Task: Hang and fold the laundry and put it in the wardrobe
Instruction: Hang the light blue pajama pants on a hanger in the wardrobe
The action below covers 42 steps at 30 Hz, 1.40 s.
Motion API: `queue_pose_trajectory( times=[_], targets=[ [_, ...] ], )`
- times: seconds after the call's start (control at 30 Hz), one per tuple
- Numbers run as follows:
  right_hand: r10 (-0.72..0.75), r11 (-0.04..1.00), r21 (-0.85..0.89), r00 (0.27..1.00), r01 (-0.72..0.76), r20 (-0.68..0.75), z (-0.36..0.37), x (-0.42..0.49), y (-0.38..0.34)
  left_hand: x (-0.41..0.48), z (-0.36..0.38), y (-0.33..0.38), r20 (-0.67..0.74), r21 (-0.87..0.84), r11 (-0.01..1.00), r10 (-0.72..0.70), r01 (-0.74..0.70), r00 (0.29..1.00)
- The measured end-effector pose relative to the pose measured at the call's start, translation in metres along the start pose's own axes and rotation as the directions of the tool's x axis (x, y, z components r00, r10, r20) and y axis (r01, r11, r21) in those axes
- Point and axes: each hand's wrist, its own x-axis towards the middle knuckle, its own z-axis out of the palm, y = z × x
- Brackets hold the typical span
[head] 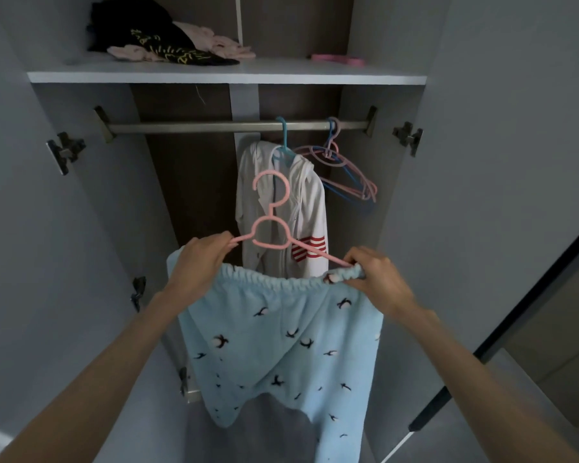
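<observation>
Head view: both hands, left (204, 259) and right (378, 275), pinch blue trousers (281, 339) onto a pink hanger (270, 225).

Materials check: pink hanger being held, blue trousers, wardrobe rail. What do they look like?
Hanger: likely moulded plastic, matt pink; thin, even, one-piece rod, though coated wire is possible.
Trousers: fleece-like fabric, pale blue with printed birds; fuzzy surface, gathered elastic waistband.
Rail: seemingly metal, dull grey; soft highlight along a straight bar, alloy unclear.
</observation>
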Motion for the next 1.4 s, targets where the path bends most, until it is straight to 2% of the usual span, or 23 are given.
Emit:
queue_pose_trajectory(
  times=[0.17,0.23,0.37,0.43,0.57,0.67,0.77,0.87,0.97,1.03,1.27,1.4],
  targets=[
    [-0.011,0.999,-0.043,0.999,0.012,0.045,0.007,-0.001,0.002,0.004,0.005,0.006,0.007,0.01,1.0,0.005,-0.005,1.0],
    [0.008,0.996,-0.091,0.995,0.001,0.102,0.007,0.0,-0.001,0.006,0.005,0.008,-0.002,0.01,1.0,0.02,-0.02,1.0],
    [0.045,0.999,-0.04,0.972,-0.037,0.232,0.005,0.005,-0.01,0.008,0.006,0.011,0.007,0.02,0.999,0.03,-0.031,1.0],
    [0.063,0.996,-0.069,0.978,-0.051,0.199,0.008,0.008,-0.015,0.008,0.008,0.015,0.015,0.03,0.998,0.053,-0.053,0.998],
    [0.006,0.999,-0.052,1.0,-0.005,0.015,0.014,0.007,-0.022,0.01,0.007,0.017,0.018,0.0,0.997,0.083,-0.083,0.996],
    [-0.018,0.999,-0.045,1.0,0.017,-0.022,0.013,0.008,-0.024,0.013,0.003,0.011,0.038,-0.06,0.993,0.107,-0.104,0.994],
    [-0.012,0.998,-0.067,0.999,0.01,-0.032,0.008,0.009,-0.027,0.01,0.007,0.0,0.02,-0.042,0.999,0.029,-0.029,0.999],
    [0.02,0.997,-0.071,0.999,-0.021,-0.027,0.002,0.009,-0.028,0.003,0.01,-0.008,-0.024,-0.047,0.979,-0.199,0.198,0.98],
    [0.043,0.997,-0.066,0.998,-0.046,-0.037,-0.002,0.01,-0.028,-0.002,0.012,-0.006,-0.02,-0.205,0.857,-0.487,0.473,0.873],
    [0.067,0.995,-0.077,0.997,-0.069,-0.03,-0.002,0.011,-0.03,-0.002,0.012,-0.006,-0.018,-0.264,0.791,-0.577,0.552,0.817],
    [0.078,0.994,-0.074,0.997,-0.08,-0.022,-0.002,0.011,-0.029,0.01,0.001,-0.014,0.092,-0.338,0.803,-0.49,0.49,0.867],
    [0.067,0.993,-0.096,0.997,-0.069,-0.028,-0.003,0.008,-0.031,0.014,-0.001,-0.008,0.04,-0.341,0.828,-0.459,0.444,0.887]
  ],
)
